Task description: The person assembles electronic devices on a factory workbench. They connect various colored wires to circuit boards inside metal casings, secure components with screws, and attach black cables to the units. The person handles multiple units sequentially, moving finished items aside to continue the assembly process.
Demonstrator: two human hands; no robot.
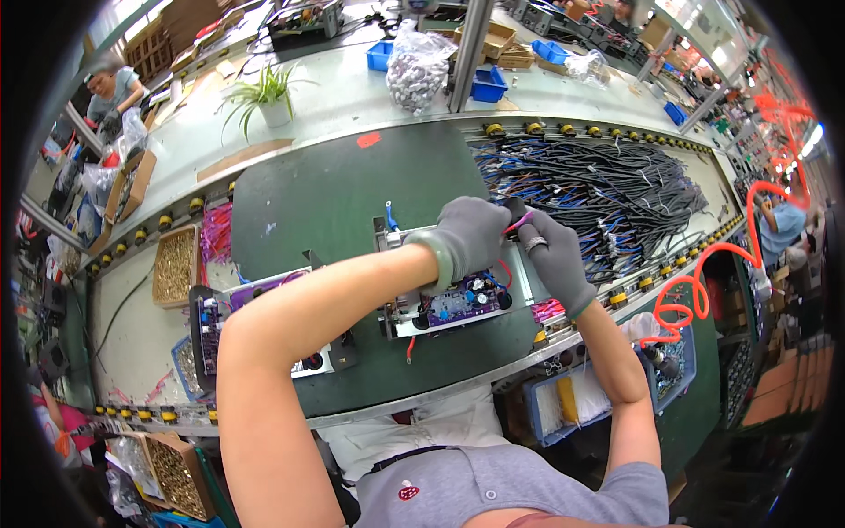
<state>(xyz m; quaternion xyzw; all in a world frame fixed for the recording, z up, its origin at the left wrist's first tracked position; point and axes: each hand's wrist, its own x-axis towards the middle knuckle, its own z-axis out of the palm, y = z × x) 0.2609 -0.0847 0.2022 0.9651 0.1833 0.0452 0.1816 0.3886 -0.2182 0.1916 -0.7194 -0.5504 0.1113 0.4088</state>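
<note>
Both my hands wear grey gloves and meet above the right end of a metal chassis with a purple circuit board (453, 305). A short pink wire (519, 223) shows between my fingertips. My right hand (556, 266) is closed, its thumb and fingers pinching that wire. My left hand (473, 233) is bent over the chassis with its fingers curled by a small dark piece; what exactly it grips is hidden. A blue wire with a ring terminal (391, 214) stands up at the chassis' left end, and a red wire lead (410, 350) hangs off its near side.
A second chassis (208, 334) lies left, partly behind my left arm. Black cables (638, 180) are heaped at the right on the roller line. A tray of brass-coloured parts (176, 266) sits left. A coiled orange hose (700, 295) hangs right, above blue bins (550, 436).
</note>
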